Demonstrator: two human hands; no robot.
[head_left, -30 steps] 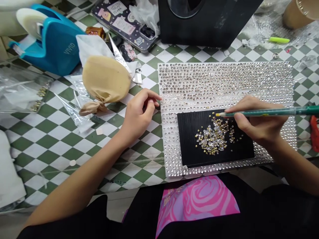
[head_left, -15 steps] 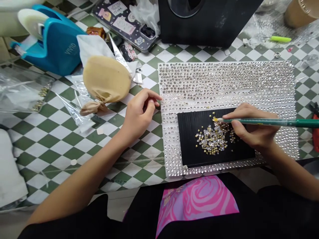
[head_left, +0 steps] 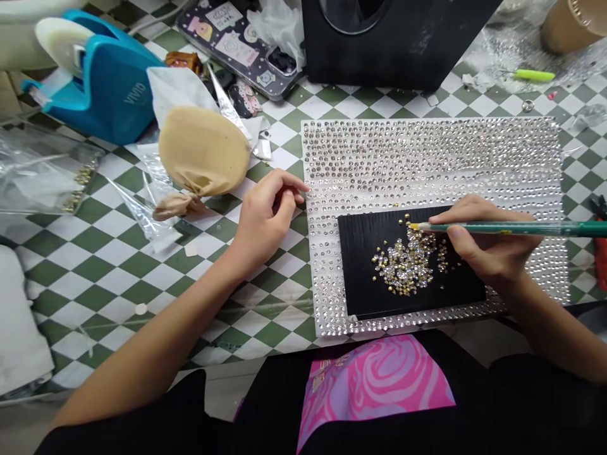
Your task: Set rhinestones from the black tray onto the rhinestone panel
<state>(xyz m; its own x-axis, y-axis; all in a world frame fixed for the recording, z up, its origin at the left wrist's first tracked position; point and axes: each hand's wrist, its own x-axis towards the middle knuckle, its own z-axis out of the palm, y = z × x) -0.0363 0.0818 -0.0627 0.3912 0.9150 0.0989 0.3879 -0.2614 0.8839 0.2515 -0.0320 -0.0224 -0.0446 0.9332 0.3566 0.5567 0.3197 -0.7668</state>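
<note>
My right hand (head_left: 493, 243) is closed around a green pencil (head_left: 552, 229) that lies nearly level. Its pale yellow tip points left, at the upper edge of a pile of rhinestones (head_left: 403, 268), silver and gold. These stones lie loose on a black board (head_left: 363, 278). Under the board is a white sheet (head_left: 318, 218) covered with rows of clear rhinestones (head_left: 379, 148). My left hand (head_left: 268, 205) rests loosely curled on the table, a gap between thumb and index finger. Its index fingertip meets the sheet's left edge, and nothing shows in its grasp.
Left of the sheet lie a tan cloth pouch (head_left: 203, 151), a blue tape dispenser (head_left: 118, 82) and plastic bags (head_left: 42, 170). A phone (head_left: 237, 47) and a black box (head_left: 379, 57) are at the back. At far right are a lime-green tool (head_left: 535, 75) and a brown cup (head_left: 573, 28).
My right hand has shifted slightly right, and the pencil now lies a little flatter, its tip still by the pile's upper edge. My left hand has stayed in place.
</note>
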